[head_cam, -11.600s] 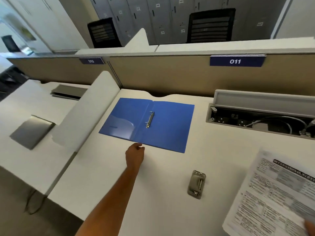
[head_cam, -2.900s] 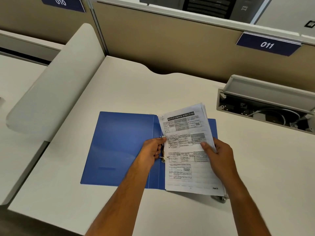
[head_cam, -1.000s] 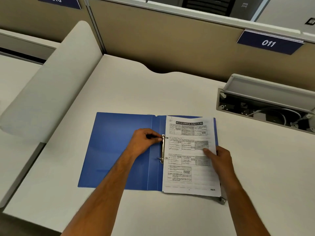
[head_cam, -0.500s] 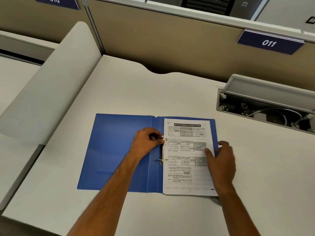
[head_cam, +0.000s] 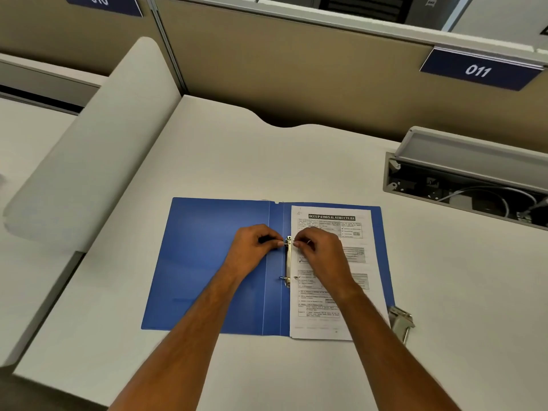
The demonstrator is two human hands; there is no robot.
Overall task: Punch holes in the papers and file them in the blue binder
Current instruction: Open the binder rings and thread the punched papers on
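Observation:
The blue binder (head_cam: 207,262) lies open flat on the white desk. A stack of printed papers (head_cam: 350,229) headed "Occupational Structure" rests on its right half. The metal ring mechanism (head_cam: 288,262) runs along the spine. My left hand (head_cam: 255,247) pinches the upper ring from the left. My right hand (head_cam: 320,247) lies on the papers and pinches the same upper ring from the right. The lower ring stands apart, its halves not joined. A metal hole punch (head_cam: 401,321) sits at the binder's lower right corner, partly hidden by the papers.
A curved white divider (head_cam: 89,143) borders the desk on the left. A tan partition (head_cam: 296,69) with the label 011 stands behind. An open cable tray (head_cam: 462,185) with wires is set into the desk at the right.
My right hand slid left from the papers' right edge to the upper ring. The papers now lie square on the binder's right half. My left hand has stayed at the ring.

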